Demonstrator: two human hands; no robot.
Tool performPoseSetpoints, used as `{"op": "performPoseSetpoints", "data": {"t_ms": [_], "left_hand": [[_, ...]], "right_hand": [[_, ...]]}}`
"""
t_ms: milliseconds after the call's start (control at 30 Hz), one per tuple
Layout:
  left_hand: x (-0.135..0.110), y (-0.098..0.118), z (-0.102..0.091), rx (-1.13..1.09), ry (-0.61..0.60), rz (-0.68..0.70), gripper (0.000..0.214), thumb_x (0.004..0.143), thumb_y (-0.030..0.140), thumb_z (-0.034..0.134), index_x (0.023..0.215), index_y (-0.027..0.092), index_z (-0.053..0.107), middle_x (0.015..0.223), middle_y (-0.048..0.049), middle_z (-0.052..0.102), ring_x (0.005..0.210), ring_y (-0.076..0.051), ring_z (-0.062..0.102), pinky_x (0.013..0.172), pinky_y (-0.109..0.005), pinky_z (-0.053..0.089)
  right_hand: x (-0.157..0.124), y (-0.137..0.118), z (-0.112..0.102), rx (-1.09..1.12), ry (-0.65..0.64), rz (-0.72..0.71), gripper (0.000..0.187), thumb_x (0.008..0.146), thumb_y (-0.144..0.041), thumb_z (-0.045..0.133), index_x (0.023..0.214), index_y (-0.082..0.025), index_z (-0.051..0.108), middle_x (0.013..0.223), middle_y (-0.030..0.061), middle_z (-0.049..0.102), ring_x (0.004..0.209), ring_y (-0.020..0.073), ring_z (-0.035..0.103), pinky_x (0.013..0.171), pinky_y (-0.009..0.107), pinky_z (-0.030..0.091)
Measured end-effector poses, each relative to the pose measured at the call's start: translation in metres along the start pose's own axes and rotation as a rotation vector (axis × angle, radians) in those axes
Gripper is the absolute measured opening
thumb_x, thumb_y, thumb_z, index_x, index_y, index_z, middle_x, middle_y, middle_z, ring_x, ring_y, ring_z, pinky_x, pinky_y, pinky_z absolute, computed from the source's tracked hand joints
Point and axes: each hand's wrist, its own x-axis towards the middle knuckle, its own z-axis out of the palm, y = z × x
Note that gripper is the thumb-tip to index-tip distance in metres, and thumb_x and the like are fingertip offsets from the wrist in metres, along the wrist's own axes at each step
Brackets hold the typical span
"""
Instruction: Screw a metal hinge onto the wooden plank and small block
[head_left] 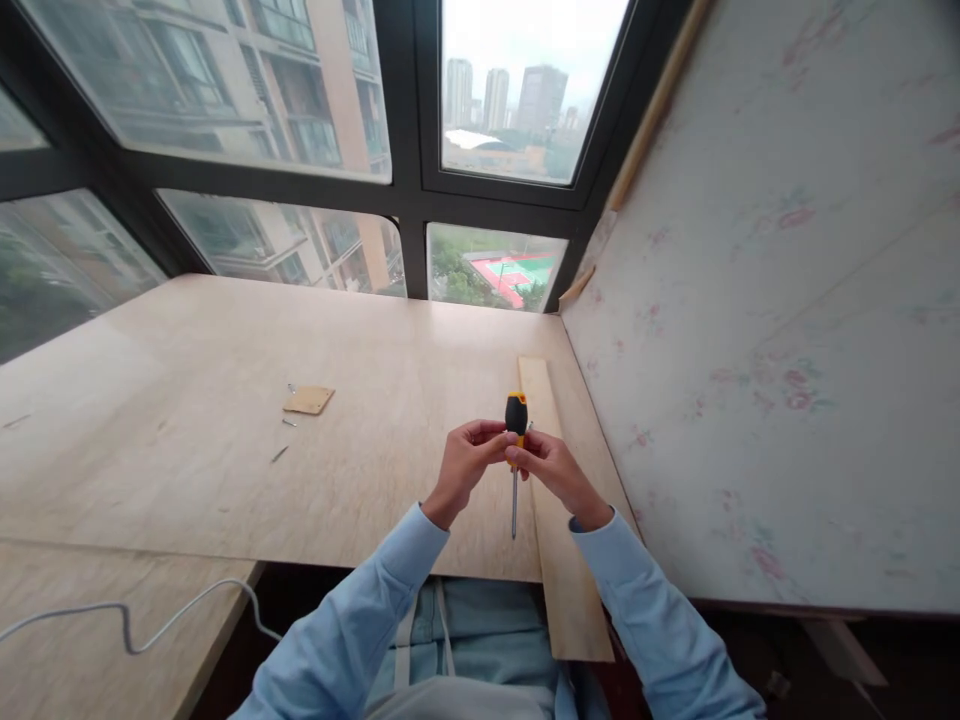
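Perhaps four screws (289, 422), one screwdriver (516, 414), two hands (466, 462) (559, 470)

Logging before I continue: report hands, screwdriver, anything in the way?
Left hand and right hand both holding screwdriver. Shaft uncovered, nothing seen blocking it. Wooden plank shows behind right hand. Small wood piece off left.

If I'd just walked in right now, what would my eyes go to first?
Probably the black-and-yellow screwdriver, held tip-down near the middle of the picture by the left hand and right hand. Next might be the big dark-framed window across the top, with tall buildings outside and a bright red-and-green patch below them. The flowery wall on the right stands out too.
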Motion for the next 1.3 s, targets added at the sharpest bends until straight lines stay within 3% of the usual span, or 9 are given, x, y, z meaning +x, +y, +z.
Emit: {"op": "performPoseSetpoints", "data": {"t_ms": [167, 233, 333, 500, 633, 767, 967, 1100, 1300], "left_hand": [[0.004, -0.013, 0.008, -0.046, -0.065, -0.067, 0.041, 0.068, 0.046, 0.078, 0.086, 0.01, 0.07, 0.09, -0.0126, 0.071, 0.085, -0.02, 0.068, 0.081, -0.033, 0.056], [0.009, -0.021, 0.006, -0.107, -0.021, -0.117, 0.039, 0.073, 0.046, 0.074, 0.088, 0.01, 0.069, 0.094, -0.0135, 0.07, 0.087, -0.02, 0.068, 0.078, -0.031, 0.056], [0.014, -0.039, 0.003, -0.194, 0.068, -0.261, 0.031, 0.075, 0.036, 0.072, 0.092, 0.011, 0.067, 0.097, -0.014, 0.069, 0.087, -0.019, 0.067, 0.074, -0.027, 0.054], [0.014, -0.067, 0.005, -0.244, 0.038, -0.486, 0.021, 0.073, 0.022, 0.072, 0.087, 0.011, 0.062, 0.095, -0.0134, 0.068, 0.085, -0.016, 0.067, 0.079, -0.026, 0.052], [0.018, -0.072, 0.011, -0.248, 0.002, -0.602, 0.016, 0.076, 0.023, 0.065, 0.087, 0.011, 0.06, 0.103, -0.0167, 0.068, 0.084, -0.018, 0.068, 0.078, -0.028, 0.052], [0.024, -0.068, 0.015, -0.267, 0.028, -0.704, 0.013, 0.077, 0.019, 0.06, 0.085, 0.009, 0.061, 0.101, -0.0167, 0.068, 0.08, -0.017, 0.068, 0.08, -0.029, 0.053], [0.025, -0.069, 0.026, -0.242, 0.03, -0.587, 0.014, 0.072, 0.022, 0.068, 0.076, 0.012, 0.059, 0.082, -0.0087, 0.064, 0.07, -0.013, 0.063, 0.072, -0.026, 0.052], [0.024, -0.072, 0.033, -0.199, -0.001, -0.522, 0.027, 0.067, 0.029, 0.075, 0.077, 0.015, 0.055, 0.079, -0.0056, 0.06, 0.068, -0.012, 0.062, 0.067, -0.025, 0.05], [0.031, -0.074, 0.039, -0.109, 0.031, -0.505, 0.027, 0.067, 0.028, 0.073, 0.082, 0.015, 0.054, 0.082, -0.0045, 0.061, 0.067, -0.01, 0.061, 0.057, -0.02, 0.045]], "right_hand": [[-0.008, 0.01, -0.018, 0.138, 0.044, 0.042, 0.023, 0.076, -0.035, 0.077, 0.085, -0.014, 0.072, 0.073, 0.0034, 0.066, 0.062, 0.013, 0.058, 0.052, 0.024, 0.047], [-0.007, 0.016, -0.027, 0.22, 0.118, 0.061, 0.028, 0.073, -0.034, 0.079, 0.092, -0.015, 0.071, 0.076, 0.0043, 0.068, 0.063, 0.0134, 0.061, 0.053, 0.024, 0.048], [0.004, 0.026, -0.043, 0.364, 0.27, 0.034, 0.036, 0.073, -0.035, 0.08, 0.1, -0.016, 0.068, 0.08, 0.005, 0.071, 0.064, 0.0131, 0.063, 0.056, 0.024, 0.051], [0.038, 0.037, -0.069, 0.506, 0.391, -0.084, 0.039, 0.07, -0.035, 0.082, 0.1, -0.017, 0.067, 0.081, 0.0038, 0.071, 0.066, 0.0135, 0.065, 0.062, 0.026, 0.054], [0.057, 0.052, -0.074, 0.622, 0.415, -0.148, 0.036, 0.071, -0.036, 0.08, 0.099, -0.017, 0.067, 0.08, 0.0023, 0.069, 0.067, 0.0113, 0.062, 0.062, 0.024, 0.052], [0.059, 0.069, -0.069, 0.684, 0.418, -0.15, 0.034, 0.073, -0.036, 0.078, 0.1, -0.017, 0.067, 0.076, 0.0003, 0.065, 0.063, 0.0101, 0.057, 0.057, 0.023, 0.048], [0.058, 0.077, -0.068, 0.669, 0.421, -0.132, 0.032, 0.075, -0.036, 0.075, 0.1, -0.018, 0.067, 0.075, 0.0003, 0.064, 0.06, 0.0109, 0.054, 0.056, 0.026, 0.047], [0.059, 0.077, -0.071, 0.694, 0.416, -0.128, 0.031, 0.075, -0.036, 0.074, 0.099, -0.018, 0.067, 0.075, 0.0001, 0.063, 0.058, 0.0104, 0.053, 0.056, 0.026, 0.046], [0.059, 0.071, -0.077, 0.813, 0.445, -0.085, 0.028, 0.073, -0.033, 0.075, 0.097, -0.018, 0.068, 0.074, -0.0014, 0.061, 0.058, 0.0083, 0.052, 0.056, 0.024, 0.045]]}}
